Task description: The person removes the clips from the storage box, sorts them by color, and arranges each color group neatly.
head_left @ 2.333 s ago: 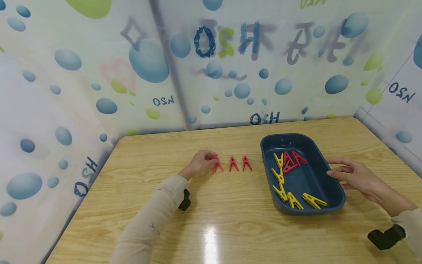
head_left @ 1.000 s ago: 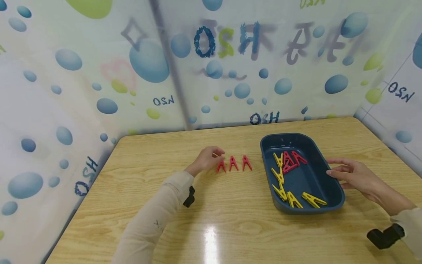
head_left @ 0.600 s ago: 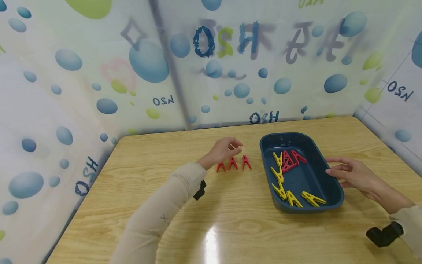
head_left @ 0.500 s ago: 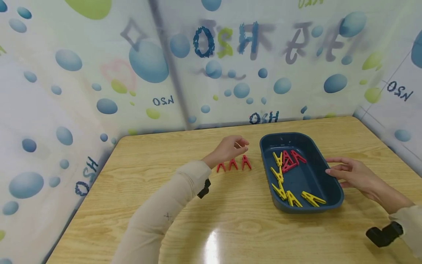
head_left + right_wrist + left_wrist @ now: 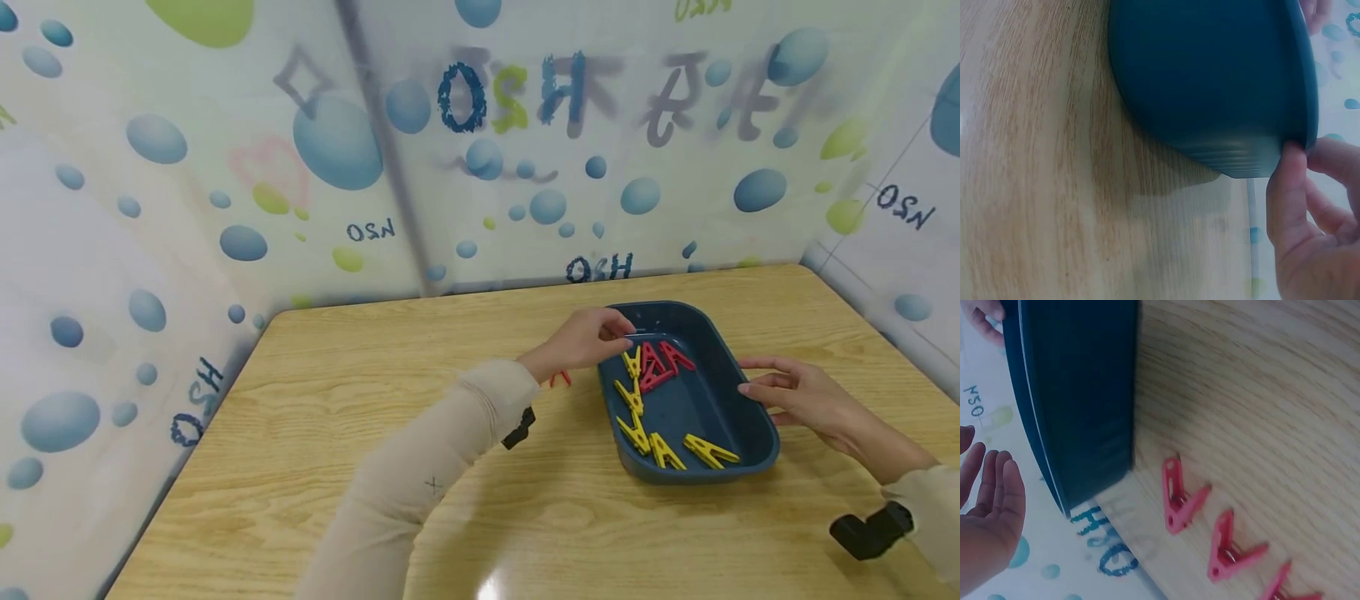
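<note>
My left hand [image 5: 583, 337] hangs over the left rim of a dark blue plastic basin [image 5: 726, 379], fingers relaxed and nothing between them. In the left wrist view, several red clothespins [image 5: 1229, 550] lie in a row on the table beside the basin; my left forearm hides most of that row in the head view. At the basin's right side my right hand [image 5: 813, 404] pinches the rim between thumb and fingers, as the right wrist view shows. Inside the basin, several yellow clothespins [image 5: 711, 451] lie along the left and near sides, with red clothespins [image 5: 656, 380] bunched towards the back.
The basin stands on a light wooden table [image 5: 360, 375]. Behind the table rises a wall sheet [image 5: 420, 200] printed with blue and green bubbles. Black wrist cameras [image 5: 870, 533] sit on both wrists.
My left hand has let go of the leftmost red clothespin, leaving it in the row, and has moved right to the basin's rim. My right hand has stayed on the basin.
</note>
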Tool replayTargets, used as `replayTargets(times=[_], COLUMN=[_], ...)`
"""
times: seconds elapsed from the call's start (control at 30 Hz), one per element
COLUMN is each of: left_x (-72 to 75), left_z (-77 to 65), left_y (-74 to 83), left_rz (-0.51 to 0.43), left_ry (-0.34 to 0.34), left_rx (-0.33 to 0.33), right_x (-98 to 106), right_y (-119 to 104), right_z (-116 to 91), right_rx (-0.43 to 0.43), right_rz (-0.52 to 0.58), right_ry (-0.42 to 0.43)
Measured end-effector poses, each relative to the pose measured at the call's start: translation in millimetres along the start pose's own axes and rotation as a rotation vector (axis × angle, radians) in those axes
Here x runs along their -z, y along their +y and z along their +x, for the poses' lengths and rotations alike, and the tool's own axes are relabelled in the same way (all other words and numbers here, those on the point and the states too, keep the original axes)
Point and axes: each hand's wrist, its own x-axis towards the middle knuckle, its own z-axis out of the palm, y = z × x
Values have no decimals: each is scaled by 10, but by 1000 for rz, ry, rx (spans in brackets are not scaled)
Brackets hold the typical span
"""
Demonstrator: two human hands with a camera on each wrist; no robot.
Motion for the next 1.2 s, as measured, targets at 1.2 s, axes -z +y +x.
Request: replayTargets(times=[1.2], left_x=[-671], left_z=[422], left_y=[61], left_rz=[112], left_ry=[-129], left_rx=[79], right_x=[7], right_y=[12], right_z=[3], right_rx=[-4], right_rz=[20], right_ry=[1])
